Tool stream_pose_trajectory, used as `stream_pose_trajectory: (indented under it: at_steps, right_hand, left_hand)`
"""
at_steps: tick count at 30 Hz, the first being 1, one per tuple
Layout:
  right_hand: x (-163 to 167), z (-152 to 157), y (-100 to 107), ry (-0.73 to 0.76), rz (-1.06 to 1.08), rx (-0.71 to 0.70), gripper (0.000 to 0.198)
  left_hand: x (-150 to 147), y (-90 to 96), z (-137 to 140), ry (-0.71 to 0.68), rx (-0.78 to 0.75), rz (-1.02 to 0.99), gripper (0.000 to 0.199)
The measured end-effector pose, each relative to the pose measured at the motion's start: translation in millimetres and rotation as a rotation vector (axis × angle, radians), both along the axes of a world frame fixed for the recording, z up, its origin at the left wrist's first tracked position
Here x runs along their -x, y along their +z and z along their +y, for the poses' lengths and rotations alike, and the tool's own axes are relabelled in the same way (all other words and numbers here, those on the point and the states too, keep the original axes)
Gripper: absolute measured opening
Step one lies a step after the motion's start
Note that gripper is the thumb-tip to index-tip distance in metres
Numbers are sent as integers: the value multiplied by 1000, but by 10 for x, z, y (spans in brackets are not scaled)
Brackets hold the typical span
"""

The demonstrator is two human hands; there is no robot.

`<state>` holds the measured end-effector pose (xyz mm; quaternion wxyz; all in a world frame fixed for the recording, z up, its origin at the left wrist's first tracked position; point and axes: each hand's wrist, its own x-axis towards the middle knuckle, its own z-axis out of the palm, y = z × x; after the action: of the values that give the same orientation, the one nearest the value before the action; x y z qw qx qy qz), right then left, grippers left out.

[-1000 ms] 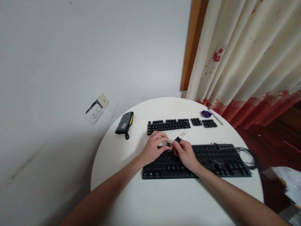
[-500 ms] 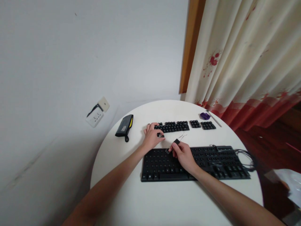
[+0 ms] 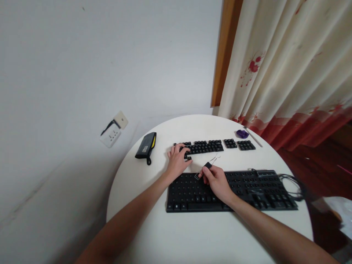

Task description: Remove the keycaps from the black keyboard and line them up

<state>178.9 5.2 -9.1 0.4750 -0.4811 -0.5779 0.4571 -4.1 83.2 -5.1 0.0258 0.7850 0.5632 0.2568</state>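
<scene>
Rows of loose black keycaps (image 3: 208, 147) lie on the white round table. My left hand (image 3: 176, 160) rests at their left end, fingers spread over the caps and thumb beside a short lower row (image 3: 189, 158). No cap can be seen gripped in it. Closed around the black handle of a wire keycap puller (image 3: 208, 165) is my right hand (image 3: 218, 181); the puller's thin wire prongs point up and away. Under that hand sits a black keyboard (image 3: 244, 187), with many key positions on its left and middle stripped of their caps.
A dark pouch with a yellow edge (image 3: 146, 146) lies at the table's left. Far right are a purple crumpled item (image 3: 242, 134) and a thin pale stick (image 3: 253, 136). The keyboard's coiled cable (image 3: 293, 185) loops near the right edge. Wall and curtain stand behind.
My left fingers have shifted from a curled pose around the short lower row to lying more spread over the caps. The right hand with the puller has hardly moved; the view shifted slightly.
</scene>
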Motion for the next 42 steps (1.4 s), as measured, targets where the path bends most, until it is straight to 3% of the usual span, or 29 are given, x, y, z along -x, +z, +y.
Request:
stream_pose_trajectory:
  at_steps: [29,42]
  right_hand:
    - [20,-8,-4,1,-1,2,39]
    - [13,-3,-14,3,-35,12,39]
  left_hand:
    - [-11,-23,-17,125,-27,94,52]
    - [129,18,-17,167,-66,111,57]
